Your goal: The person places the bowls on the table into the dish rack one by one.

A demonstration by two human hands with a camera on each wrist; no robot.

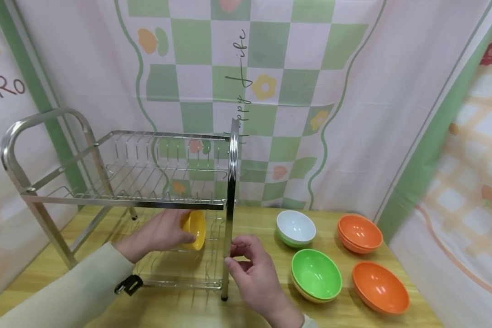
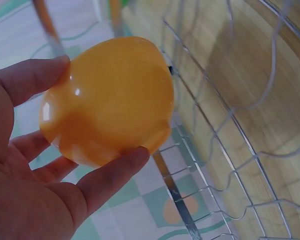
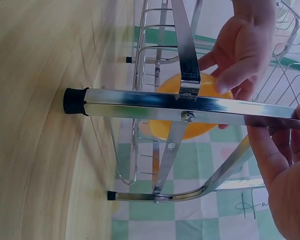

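Close to the near side of the desk (image 1: 188, 315), the right hand (image 1: 256, 275) pinches the front post (image 1: 231, 182) of the metal dish rack (image 1: 192, 206) between thumb and fingers, probably to keep the frame from shifting. Just beyond, between the upper shelf (image 1: 127, 202) and the lower shelf (image 1: 180, 285), the left hand (image 1: 164, 230) holds a yellow bowl (image 1: 198, 228), its thumb and fingers spread round the outer wall. The bowl is tipped on edge, mouth toward the right; gripping it from outside likely gives a firm hold and leaves the inside mostly uncovered. Whether it touches the wires below I cannot tell.

Right of the rack, a green-topped stack of bowls (image 1: 316, 273) sits near an orange bowl (image 1: 380, 288). Behind these stand a white-topped stack (image 1: 296, 226) and an orange stack (image 1: 360, 231). All rest mouth up and apart from the frame, with the nesting presumably saving room. Farthest back hangs a curtain (image 1: 270, 50) with green and white checks.
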